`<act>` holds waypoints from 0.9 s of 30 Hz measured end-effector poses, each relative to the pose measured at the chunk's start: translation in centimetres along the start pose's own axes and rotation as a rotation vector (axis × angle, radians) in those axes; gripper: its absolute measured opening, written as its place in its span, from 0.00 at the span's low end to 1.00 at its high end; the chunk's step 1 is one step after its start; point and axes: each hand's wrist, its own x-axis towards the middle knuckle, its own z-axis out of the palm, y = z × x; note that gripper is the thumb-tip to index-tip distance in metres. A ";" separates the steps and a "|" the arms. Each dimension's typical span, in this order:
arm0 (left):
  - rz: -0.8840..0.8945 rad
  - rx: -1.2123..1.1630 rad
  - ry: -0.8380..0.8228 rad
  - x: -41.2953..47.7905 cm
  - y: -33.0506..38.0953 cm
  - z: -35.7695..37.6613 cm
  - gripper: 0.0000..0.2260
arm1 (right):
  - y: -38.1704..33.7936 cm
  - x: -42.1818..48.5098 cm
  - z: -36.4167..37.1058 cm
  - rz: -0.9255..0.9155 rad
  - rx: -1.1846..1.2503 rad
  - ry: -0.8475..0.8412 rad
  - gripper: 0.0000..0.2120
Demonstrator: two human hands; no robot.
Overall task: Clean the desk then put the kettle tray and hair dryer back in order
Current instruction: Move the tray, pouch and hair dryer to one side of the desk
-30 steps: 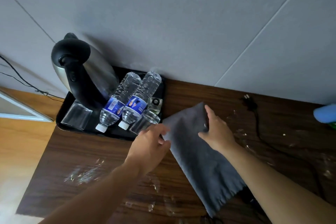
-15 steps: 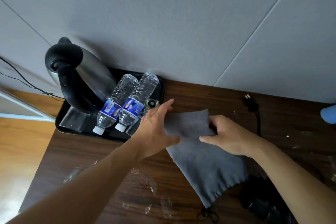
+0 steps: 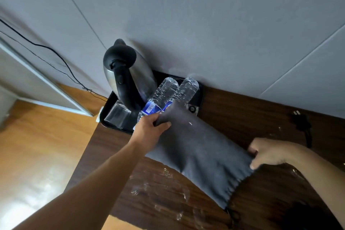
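Observation:
A grey cloth is stretched out above the dark wooden desk. My left hand grips its far left corner beside the tray, and my right hand pinches its right edge. At the desk's back left corner a black tray carries a steel kettle with a black lid and handle, two water bottles lying on their sides, and an upturned glass. The cloth's corner overlaps the bottles' caps. White smears and crumbs mark the desk near me.
A black plug and cord lie on the desk at the right. A dark object sits at the bottom right, its shape unclear. The grey wall rises right behind the desk. Wooden floor lies beyond the desk's left edge.
My hands have moved apart and spread the cloth wide; the left hand now grips its corner by the bottles, the right hand has pulled its edge to the right. The camera has swung left.

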 end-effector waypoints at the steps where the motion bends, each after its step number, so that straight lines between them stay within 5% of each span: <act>1: -0.023 -0.014 0.023 -0.2 -0.7 -0.4 0.11 | -0.1 0.0 -0.3 -0.015 0.024 0.019 0.12; 5: -0.165 -0.178 0.099 -0.9 -3.5 -2.0 0.05 | -2.0 0.1 -4.1 -0.101 0.187 0.313 0.03; 13: -0.477 -0.488 0.141 -2.7 -6.4 -3.5 0.04 | -18.1 0.7 -13.0 -0.503 0.202 1.274 0.16; 17: -0.537 -0.420 0.125 -2.8 -7.5 -3.6 0.09 | -21.3 1.0 -10.8 -0.526 0.134 1.232 0.20; 19: -0.458 -0.186 0.133 -3.3 -7.1 -3.7 0.15 | -20.4 1.8 -8.4 -0.522 0.077 1.181 0.20; 23: -0.188 0.537 0.296 -5.6 -6.3 -4.5 0.29 | -17.0 2.6 -3.8 -0.489 -0.068 1.097 0.23; 27: 0.226 0.636 0.261 -6.0 -6.3 -4.7 0.19 | -12.6 1.1 -0.4 -0.355 -0.032 0.997 0.26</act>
